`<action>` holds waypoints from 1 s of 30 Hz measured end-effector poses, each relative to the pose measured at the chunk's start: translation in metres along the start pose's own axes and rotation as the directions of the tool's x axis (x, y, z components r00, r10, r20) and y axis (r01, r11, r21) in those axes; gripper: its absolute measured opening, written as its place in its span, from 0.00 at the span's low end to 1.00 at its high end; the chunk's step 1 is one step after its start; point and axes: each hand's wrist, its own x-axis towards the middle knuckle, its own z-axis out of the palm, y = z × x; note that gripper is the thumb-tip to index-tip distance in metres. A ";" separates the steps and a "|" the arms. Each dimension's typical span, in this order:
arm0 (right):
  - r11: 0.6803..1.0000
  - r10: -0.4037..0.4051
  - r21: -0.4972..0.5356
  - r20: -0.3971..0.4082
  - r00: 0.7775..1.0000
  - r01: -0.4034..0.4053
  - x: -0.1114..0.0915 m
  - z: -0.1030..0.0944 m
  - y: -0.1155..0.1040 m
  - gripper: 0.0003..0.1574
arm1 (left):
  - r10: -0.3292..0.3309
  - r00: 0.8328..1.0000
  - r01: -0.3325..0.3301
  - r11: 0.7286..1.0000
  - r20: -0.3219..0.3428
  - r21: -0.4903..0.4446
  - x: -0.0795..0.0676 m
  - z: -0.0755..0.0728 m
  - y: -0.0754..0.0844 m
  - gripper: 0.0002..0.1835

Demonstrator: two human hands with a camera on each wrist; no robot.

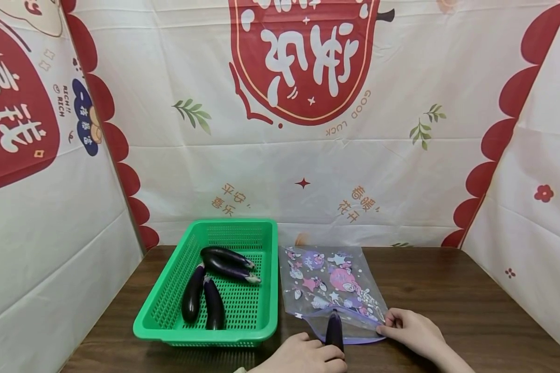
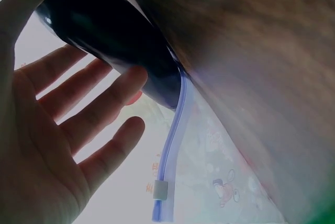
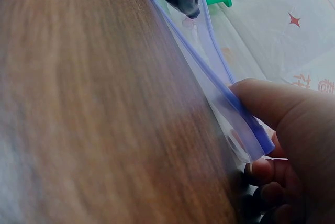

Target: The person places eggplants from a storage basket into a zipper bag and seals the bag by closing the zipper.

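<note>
The left hand [image 1: 303, 356] curls its fingers [image 2: 112, 96] around a glossy, dark purple eggplant [image 1: 334, 329], whose rounded tip sits in the mouth of a clear plastic zip bag [image 1: 329, 282] printed with cartoon figures, lying flat on the wood-grain table [image 1: 448, 295]. The right hand [image 1: 413, 329] pinches the bag's pale purple zipper strip [image 3: 230, 98] at its corner. Just beside the bag, a green perforated plastic basket [image 1: 266, 243] holds 4 slender eggplants [image 1: 214, 290].

Wooden table [image 1: 448, 290] — printed cloth walls [image 1: 308, 171]
</note>
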 end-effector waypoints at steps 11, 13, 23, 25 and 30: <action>1.000 0.008 0.001 0.003 1.000 -0.008 -0.001 -0.001 -0.002 0.22 | 0.004 1.000 -0.004 1.000 -0.008 0.011 0.000 -0.002 0.000 0.15; 1.000 0.011 0.002 0.003 1.000 -0.011 -0.001 -0.001 -0.002 0.22 | 0.005 1.000 -0.005 1.000 -0.008 0.004 0.000 -0.002 0.000 0.15; 1.000 0.013 -0.001 -0.002 1.000 -0.013 -0.001 0.002 -0.001 0.22 | 0.007 1.000 -0.007 1.000 -0.012 -0.014 -0.001 -0.001 0.001 0.16; 1.000 0.010 -0.001 -0.005 1.000 -0.010 -0.001 0.003 0.000 0.22 | 0.009 1.000 -0.009 1.000 -0.017 -0.014 -0.002 -0.001 0.001 0.16; 1.000 0.003 -0.003 -0.013 1.000 -0.003 0.000 0.003 0.000 0.22 | 0.010 1.000 -0.010 1.000 -0.004 -0.017 -0.001 -0.001 0.001 0.16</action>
